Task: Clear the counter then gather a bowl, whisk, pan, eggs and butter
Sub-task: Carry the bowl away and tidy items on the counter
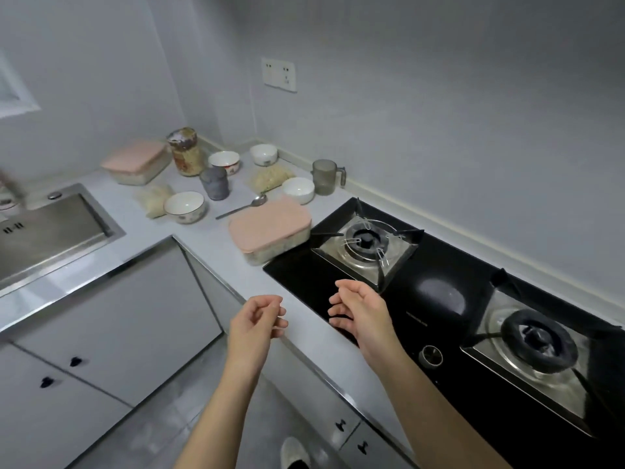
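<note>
The corner counter [216, 245] is crowded. Two pink-lidded containers stand on it, one near the hob [269, 228] and one at the back left [137, 160]. Several white bowls sit among them, one at the front [185, 206] and one by the grey cup [298, 189]. A spoon [243, 206] lies between them. My left hand [258, 318] and my right hand [360, 308] hover in front of the counter edge, both empty with fingers loosely curled and apart. No whisk, pan, eggs or butter shows.
A jar [185, 152], a grey tin [214, 182], a translucent grey mug [326, 177] and bags of noodles [270, 177] stand at the back. A steel sink [50, 231] lies left, a black two-burner gas hob [456, 299] right. Cabinet doors below.
</note>
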`<move>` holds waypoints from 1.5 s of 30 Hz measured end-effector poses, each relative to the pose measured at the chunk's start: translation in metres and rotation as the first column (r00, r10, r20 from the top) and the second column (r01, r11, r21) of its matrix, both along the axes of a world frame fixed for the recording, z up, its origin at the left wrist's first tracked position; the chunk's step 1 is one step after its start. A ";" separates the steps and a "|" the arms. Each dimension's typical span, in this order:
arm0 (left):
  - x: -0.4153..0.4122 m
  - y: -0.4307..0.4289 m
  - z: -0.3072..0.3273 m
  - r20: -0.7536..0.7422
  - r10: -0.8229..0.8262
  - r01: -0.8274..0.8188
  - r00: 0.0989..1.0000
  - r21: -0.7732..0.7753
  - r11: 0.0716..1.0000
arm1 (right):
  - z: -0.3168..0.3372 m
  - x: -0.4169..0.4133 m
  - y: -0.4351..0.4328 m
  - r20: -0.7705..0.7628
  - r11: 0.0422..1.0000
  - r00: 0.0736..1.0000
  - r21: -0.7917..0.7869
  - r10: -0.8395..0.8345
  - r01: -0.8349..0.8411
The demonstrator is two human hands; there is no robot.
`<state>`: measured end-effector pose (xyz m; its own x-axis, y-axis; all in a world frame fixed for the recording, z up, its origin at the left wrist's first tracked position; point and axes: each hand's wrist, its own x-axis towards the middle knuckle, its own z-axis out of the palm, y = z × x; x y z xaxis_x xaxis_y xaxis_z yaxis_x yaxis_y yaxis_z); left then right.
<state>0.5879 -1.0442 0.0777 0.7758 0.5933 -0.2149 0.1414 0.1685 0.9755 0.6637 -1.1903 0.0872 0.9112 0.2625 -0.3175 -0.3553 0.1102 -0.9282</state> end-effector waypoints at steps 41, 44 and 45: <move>0.377 0.418 -0.026 -0.118 -0.265 0.279 0.957 0.116 0.953 | -0.037 0.339 0.354 -0.210 0.901 0.880 -0.186 -0.426 0.392; 0.379 0.418 -0.030 -0.128 -0.272 0.288 0.954 0.128 0.949 | -0.046 0.348 0.352 -0.228 0.904 0.878 -0.188 -0.421 0.385; 0.378 0.421 -0.031 -0.128 -0.257 0.275 0.958 0.144 0.951 | -0.048 0.350 0.354 -0.232 0.912 0.885 -0.186 -0.403 0.366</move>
<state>0.9661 -0.6237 0.0466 0.8878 0.4014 -0.2251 0.2644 -0.0446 0.9634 1.0142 -0.8364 0.0395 0.8118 -0.1526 -0.5637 -0.5403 0.1700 -0.8241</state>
